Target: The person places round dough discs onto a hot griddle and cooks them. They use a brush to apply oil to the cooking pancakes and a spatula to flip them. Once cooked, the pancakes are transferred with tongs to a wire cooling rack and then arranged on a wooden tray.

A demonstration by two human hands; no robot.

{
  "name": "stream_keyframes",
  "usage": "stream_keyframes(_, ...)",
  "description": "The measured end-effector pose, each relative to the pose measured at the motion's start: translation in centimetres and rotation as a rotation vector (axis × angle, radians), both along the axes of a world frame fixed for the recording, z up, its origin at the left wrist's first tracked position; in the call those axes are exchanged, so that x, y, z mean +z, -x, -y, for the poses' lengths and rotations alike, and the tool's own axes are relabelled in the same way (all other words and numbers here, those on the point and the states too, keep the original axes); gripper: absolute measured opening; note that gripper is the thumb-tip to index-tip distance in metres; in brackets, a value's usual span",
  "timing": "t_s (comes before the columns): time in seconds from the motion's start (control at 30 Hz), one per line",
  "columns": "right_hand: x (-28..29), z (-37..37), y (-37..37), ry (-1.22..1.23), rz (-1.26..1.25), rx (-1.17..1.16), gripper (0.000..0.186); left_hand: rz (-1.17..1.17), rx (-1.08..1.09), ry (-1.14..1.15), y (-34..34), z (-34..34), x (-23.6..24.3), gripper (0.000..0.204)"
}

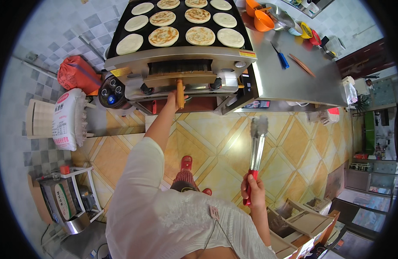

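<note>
My left hand [173, 99] reaches to the front of a steel griddle oven [181, 56]. It closes from beneath around a wooden handle [180, 96] that sticks out of a pulled-out drawer front [177, 79]; part of the fingers is hidden behind the handle. Rows of round flatbreads [163, 36] lie on the black hot plate, the middle columns browned, the outer ones pale. Over the floor to the right, my right hand [253, 190] grips metal tongs [257, 151] by their red handles. A grey, fuzzy-looking mass [259, 126] is at the tongs' tip, pointing away from me.
Right of the griddle is a steel counter [289, 84] with a blue-handled knife [282, 60], a wooden stick [302, 64] and orange bowls [264, 20]. At left stand a flour sack [69, 118], a red bag [78, 73] and a black appliance [111, 91]. Wooden chairs [302, 220] are near at right.
</note>
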State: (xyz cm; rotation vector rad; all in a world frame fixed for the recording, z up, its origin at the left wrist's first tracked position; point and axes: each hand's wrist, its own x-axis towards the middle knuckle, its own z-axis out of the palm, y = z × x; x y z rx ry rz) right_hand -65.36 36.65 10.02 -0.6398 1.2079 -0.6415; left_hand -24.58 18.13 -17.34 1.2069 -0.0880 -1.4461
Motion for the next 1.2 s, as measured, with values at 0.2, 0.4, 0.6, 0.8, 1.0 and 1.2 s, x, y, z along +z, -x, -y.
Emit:
stream_keyframes(0.2, -1.3, 1.8, -2.6, 0.015, -0.133, 0.238, 0.024, 0.066, -0.045, -0.002, 0.1, 2.1, -1.4, 0.034)
stream_keyframes(0.4, -2.6, 4.5, -2.9, 0.040, -0.201, 0.449, 0.028, 0.221, -0.098, -0.112, 7.2, -8.1, 0.1, 0.031)
stream_keyframes(0.6, -6.0, 7.0, -2.3, 0.001, -0.311, 0.678, 0.032, 0.054, -0.078, -0.235, 16.0, -22.2, 1.8, 0.027)
stream_keyframes(0.8, -8.1, 6.7, -1.8, -0.128, -0.314, 0.758, 0.037, 0.028, -0.114, -0.334, 21.9, -31.8, 4.1, 0.032)
stream_keyframes(1.0, -13.4, 6.9, -3.6, -0.176, -0.039, 0.666, 0.032, 0.101, -0.120, -0.317, 22.8, -33.5, 4.9, 0.031)
stream_keyframes(1.2, -9.7, 5.1, 1.3, -0.047, -0.090, 0.844, 0.028, -0.070, 0.145, -0.123, 23.3, -34.4, 7.3, 0.051)
